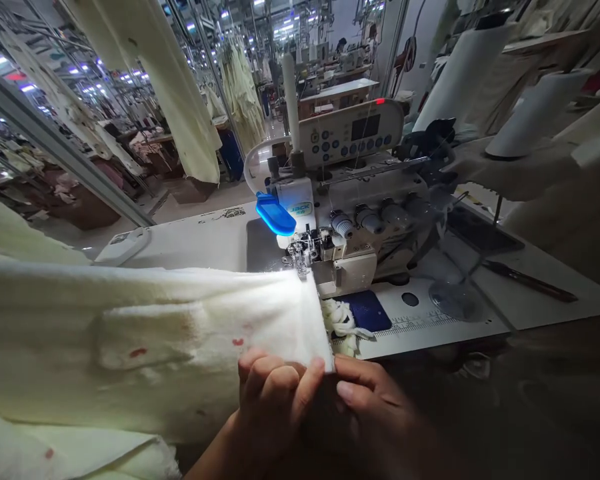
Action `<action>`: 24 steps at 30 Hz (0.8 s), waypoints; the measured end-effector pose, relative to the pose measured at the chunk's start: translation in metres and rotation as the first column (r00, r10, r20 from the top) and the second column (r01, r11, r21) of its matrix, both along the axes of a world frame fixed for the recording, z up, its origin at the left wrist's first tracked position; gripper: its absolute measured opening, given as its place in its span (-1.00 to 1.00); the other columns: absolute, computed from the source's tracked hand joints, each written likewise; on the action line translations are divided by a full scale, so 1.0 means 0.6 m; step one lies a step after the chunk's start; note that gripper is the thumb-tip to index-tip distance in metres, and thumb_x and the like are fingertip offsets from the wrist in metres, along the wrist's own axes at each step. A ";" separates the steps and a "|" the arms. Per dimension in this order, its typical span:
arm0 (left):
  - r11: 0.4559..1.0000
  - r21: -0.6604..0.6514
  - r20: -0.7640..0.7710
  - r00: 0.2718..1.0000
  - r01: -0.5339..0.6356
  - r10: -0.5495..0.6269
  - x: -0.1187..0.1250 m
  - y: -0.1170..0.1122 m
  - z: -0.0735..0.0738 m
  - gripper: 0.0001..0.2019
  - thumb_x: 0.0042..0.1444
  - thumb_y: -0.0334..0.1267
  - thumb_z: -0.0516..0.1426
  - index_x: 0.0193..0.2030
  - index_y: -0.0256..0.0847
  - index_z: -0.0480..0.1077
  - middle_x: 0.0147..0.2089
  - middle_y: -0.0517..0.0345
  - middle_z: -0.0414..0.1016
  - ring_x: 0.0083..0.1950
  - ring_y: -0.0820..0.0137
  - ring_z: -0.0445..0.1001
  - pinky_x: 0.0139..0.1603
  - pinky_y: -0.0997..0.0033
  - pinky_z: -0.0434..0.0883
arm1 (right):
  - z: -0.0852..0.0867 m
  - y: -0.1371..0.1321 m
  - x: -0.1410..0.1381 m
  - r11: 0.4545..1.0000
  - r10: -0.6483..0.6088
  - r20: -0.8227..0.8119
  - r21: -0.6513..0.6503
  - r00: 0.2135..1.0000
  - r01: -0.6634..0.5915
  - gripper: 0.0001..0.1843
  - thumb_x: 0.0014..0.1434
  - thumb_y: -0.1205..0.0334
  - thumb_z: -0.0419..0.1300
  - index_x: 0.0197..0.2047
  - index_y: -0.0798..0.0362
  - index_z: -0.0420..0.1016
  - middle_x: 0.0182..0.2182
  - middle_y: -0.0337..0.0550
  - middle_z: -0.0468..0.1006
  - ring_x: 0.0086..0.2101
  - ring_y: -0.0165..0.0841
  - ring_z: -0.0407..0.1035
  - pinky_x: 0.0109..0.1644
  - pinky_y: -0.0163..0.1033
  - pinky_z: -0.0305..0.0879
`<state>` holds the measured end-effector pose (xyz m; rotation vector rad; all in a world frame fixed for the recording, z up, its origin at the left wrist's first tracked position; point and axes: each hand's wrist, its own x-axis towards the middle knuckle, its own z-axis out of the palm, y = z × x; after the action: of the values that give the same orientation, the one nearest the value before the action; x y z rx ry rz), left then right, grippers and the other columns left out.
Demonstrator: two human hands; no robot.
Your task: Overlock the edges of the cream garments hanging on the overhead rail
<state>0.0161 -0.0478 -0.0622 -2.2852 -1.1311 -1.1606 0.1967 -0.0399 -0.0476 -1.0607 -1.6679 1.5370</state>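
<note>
A cream fleece fabric piece (210, 333) with small red marks spreads across the left and middle of the sewing table. Its far right corner lies at the needle and presser foot (300, 257) of an overlock sewing machine (360, 193). My left hand (275, 387) has its fingers curled over the near edge of the fabric, gripping it. Just to the right, my right hand (375, 393) pinches the fabric's near right corner between thumb and forefinger. A bright lamp lights the cloth near the needle.
Fabric trimmings (343, 320) lie beside a dark blue pad (373, 311) right of the cloth. Tweezers (530, 281) rest on the table's right side. Large thread cones (465, 73) stand behind the machine. A blue guard (276, 215) hangs above the needle. Cream garment pieces (180, 100) hang at the back left.
</note>
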 end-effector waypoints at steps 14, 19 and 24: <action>0.999 0.025 0.008 0.999 0.036 -0.036 0.012 0.039 -0.006 -0.79 0.22 -0.37 0.03 -0.02 -0.26 0.36 0.01 -0.05 0.45 0.20 0.17 0.30 0.29 -0.13 0.10 | -0.009 0.046 0.001 0.460 -0.289 0.093 0.886 0.953 0.053 -0.86 0.23 0.44 0.08 -0.17 0.07 0.38 -0.28 -0.13 0.49 -0.31 -0.35 0.35 -0.23 -0.22 0.29; 0.997 -0.027 -0.120 0.990 0.072 -0.074 -0.018 0.064 0.004 -0.65 0.24 -0.50 -0.09 0.09 -0.40 0.36 0.11 -0.06 0.44 0.25 0.22 0.28 0.31 0.10 0.18 | -0.002 0.059 -0.003 0.392 -0.342 0.062 0.916 0.938 0.083 -0.84 0.20 0.48 0.09 -0.19 0.09 0.40 -0.29 -0.13 0.51 -0.33 -0.36 0.35 -0.22 -0.21 0.22; 0.987 -0.142 -0.164 0.982 0.070 -0.093 -0.025 0.078 0.025 -0.56 0.12 -0.58 -0.10 0.15 -0.50 0.28 0.19 -0.21 0.34 0.31 0.14 0.19 0.27 0.00 0.25 | -0.006 0.087 -0.012 0.363 -0.385 0.026 0.923 0.922 0.125 -0.82 0.21 0.49 0.11 -0.16 0.09 0.43 -0.26 -0.12 0.54 -0.35 -0.36 0.35 -0.24 -0.20 0.19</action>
<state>0.0011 -0.0012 -0.0473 -2.5013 -1.0913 -0.9197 0.1897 0.0121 -0.0511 -0.7950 -1.9616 0.0867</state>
